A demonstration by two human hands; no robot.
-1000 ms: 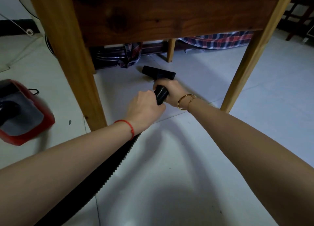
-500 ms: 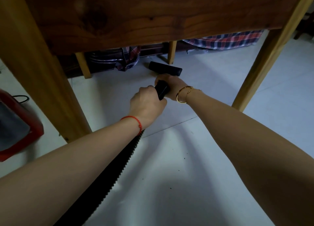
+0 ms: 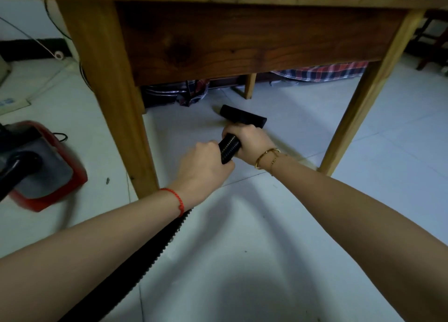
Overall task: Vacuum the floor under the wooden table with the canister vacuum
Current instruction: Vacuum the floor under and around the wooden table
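A black ribbed vacuum hose (image 3: 229, 149) runs from the lower left up to a black flat nozzle (image 3: 243, 116) lying on the pale tiled floor (image 3: 303, 118) under the wooden table (image 3: 242, 40). My left hand (image 3: 203, 167), with a red string at the wrist, grips the hose from behind. My right hand (image 3: 249, 141), wearing gold bracelets, grips the hose just behind the nozzle. The red and grey canister vacuum (image 3: 41, 166) sits on the floor at the left, outside the table's front left leg (image 3: 116, 108).
The front right table leg (image 3: 358, 108) stands right of my hands; a rear leg (image 3: 249, 86) is behind the nozzle. Plaid cloth (image 3: 322, 72) and dark bundles (image 3: 169, 93) lie at the back. Dark chair legs (image 3: 429, 43) are at far right. Small specks dot the tiles.
The view has pulled back and up, so the table edge and the canister show more. Both hands keep their grip on the hose; the nozzle stays under the table near the back.
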